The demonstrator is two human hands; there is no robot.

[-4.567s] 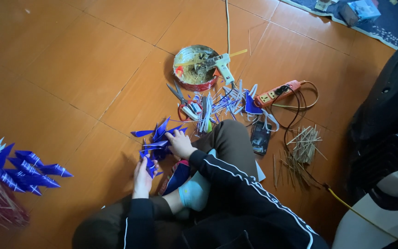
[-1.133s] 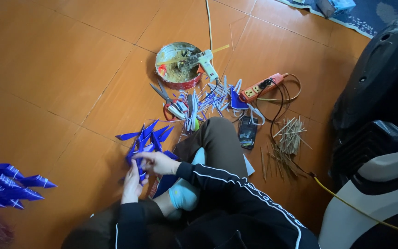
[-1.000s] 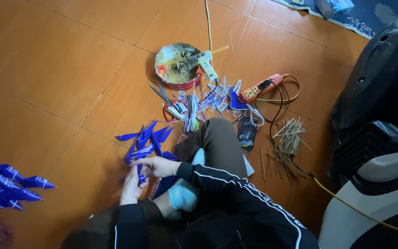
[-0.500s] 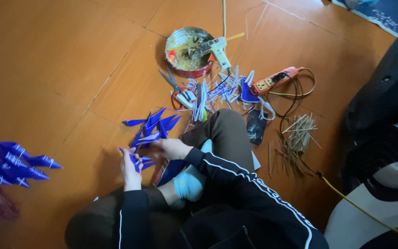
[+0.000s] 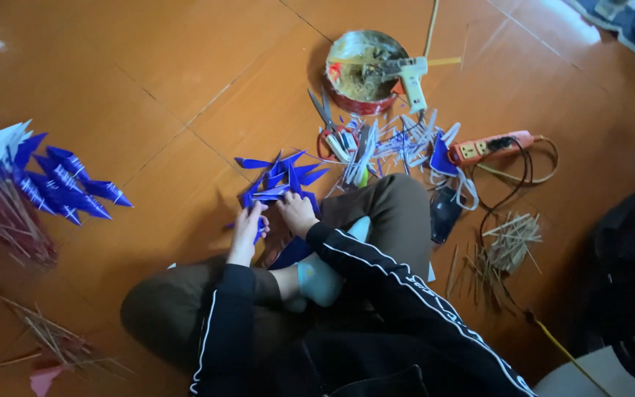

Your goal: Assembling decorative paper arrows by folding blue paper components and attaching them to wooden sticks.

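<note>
Nearest the camera, crossed legs in dark trousers and a light blue sock [image 5: 323, 278] are seen, with black sleeves striped in white reaching forward over them. The left hand [image 5: 247, 234] is closed around a small blue folded paper piece [image 5: 260, 229], pinched at its edge. The right hand [image 5: 297, 213] is curled beside it, fingers bent on the same blue paper; how firmly it is gripped cannot be told. Just beyond both hands, on the orange tiled floor [image 5: 148, 81], a cluster of pointed blue paper shapes [image 5: 281, 176] is spread, touching the fingertips. To the far left, a bundle of finished blue paper pieces on thin sticks [image 5: 34, 184] is laid, well apart from the hands. To the right of the knee, a heap of thin wooden sticks [image 5: 508, 246] is scattered. Further out, scissors [image 5: 328, 125] and strips of cut blue and white paper [image 5: 398, 143] are strewn, with an orange power strip [image 5: 490, 147] beside them. Farthest away, a round tin [image 5: 361, 70] is set, with a white glue gun [image 5: 409, 77] resting across its rim
</note>
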